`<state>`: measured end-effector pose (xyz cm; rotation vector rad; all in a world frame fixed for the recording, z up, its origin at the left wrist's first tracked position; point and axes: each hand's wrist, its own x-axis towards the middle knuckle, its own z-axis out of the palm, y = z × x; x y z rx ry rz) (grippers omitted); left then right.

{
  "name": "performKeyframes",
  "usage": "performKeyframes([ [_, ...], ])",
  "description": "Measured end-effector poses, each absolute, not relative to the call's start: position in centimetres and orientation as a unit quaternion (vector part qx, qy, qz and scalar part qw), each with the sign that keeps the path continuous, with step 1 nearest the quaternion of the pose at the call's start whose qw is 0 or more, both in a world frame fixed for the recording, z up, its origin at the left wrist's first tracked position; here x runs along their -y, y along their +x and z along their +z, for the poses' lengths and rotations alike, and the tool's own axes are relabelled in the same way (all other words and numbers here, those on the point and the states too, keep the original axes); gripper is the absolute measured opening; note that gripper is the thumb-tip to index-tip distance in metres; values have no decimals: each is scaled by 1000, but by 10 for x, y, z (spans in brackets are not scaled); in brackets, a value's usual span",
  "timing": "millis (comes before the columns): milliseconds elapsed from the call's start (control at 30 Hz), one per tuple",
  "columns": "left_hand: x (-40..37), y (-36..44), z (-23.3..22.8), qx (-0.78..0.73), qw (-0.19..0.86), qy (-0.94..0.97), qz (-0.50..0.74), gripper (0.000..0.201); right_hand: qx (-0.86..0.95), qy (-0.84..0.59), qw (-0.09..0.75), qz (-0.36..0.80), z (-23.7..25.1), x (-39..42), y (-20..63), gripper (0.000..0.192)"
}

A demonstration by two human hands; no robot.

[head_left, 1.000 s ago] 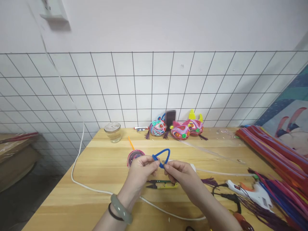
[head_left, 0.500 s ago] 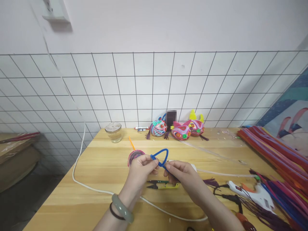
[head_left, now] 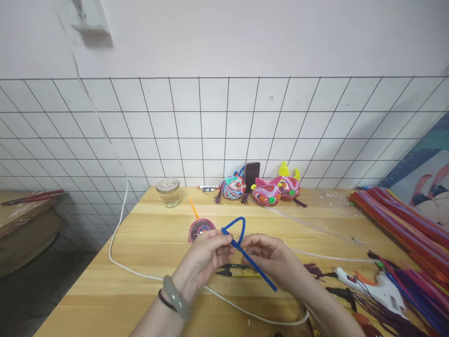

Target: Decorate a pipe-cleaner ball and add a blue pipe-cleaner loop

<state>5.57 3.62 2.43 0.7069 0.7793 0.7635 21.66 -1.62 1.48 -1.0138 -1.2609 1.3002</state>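
The blue pipe cleaner (head_left: 242, 243) is held above the bench (head_left: 140, 262), bent into a loop with one long tail. The left hand (head_left: 205, 257) pinches it where the strands cross, and the right hand (head_left: 268, 255) is closed on it just beside. If either pinch loosens, the loop may spring open. The free tail could catch the small scissors (head_left: 236, 270) below.

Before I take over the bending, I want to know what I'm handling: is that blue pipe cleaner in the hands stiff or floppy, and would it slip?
The blue pipe cleaner likely bends easily yet holds shape: its loop stands up unsupported between the left hand and right hand. It is probably very light, since fingertips alone carry it. Its fuzzy surface suggests little slipping.
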Motion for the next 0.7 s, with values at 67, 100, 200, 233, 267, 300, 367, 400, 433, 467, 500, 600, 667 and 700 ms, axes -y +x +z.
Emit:
performKeyframes([
  [67,-35,56,24,-360,800,329,349,8,545,-410,509,526,16,17,216,14],
  [100,-35,56,24,-358,801,330,349,8,551,-409,511,518,16,16,217,12],
  [200,-35,55,25,-359,794,334,358,9,549,-433,516,494,16,16,220,12],
  [233,-35,55,26,-360,791,336,363,10,545,-444,517,489,16,16,221,13],
  [267,-35,55,26,-361,788,337,368,10,543,-450,517,485,16,16,221,13],
  [300,-35,56,26,-363,785,338,371,10,546,-450,517,482,16,16,221,12],
  [367,-34,56,27,-364,784,341,371,10,563,-438,515,475,17,16,220,10],
  [400,-34,56,27,-364,784,342,368,10,575,-431,512,470,17,16,220,9],
  [433,-33,57,27,-364,786,344,363,10,587,-425,507,466,17,16,219,10],
  [467,-33,57,27,-364,787,346,359,10,599,-422,501,460,18,16,219,10],
  [500,-33,57,27,-364,787,349,356,10,611,-422,494,453,18,16,218,11],
  [600,-32,58,26,-364,784,356,355,9,647,-430,468,421,19,16,219,14],
  [667,-32,57,26,-365,780,361,358,9,664,-438,455,401,20,16,221,15],
  [700,-32,57,26,-366,778,364,359,9,668,-442,450,394,20,16,221,15],
])
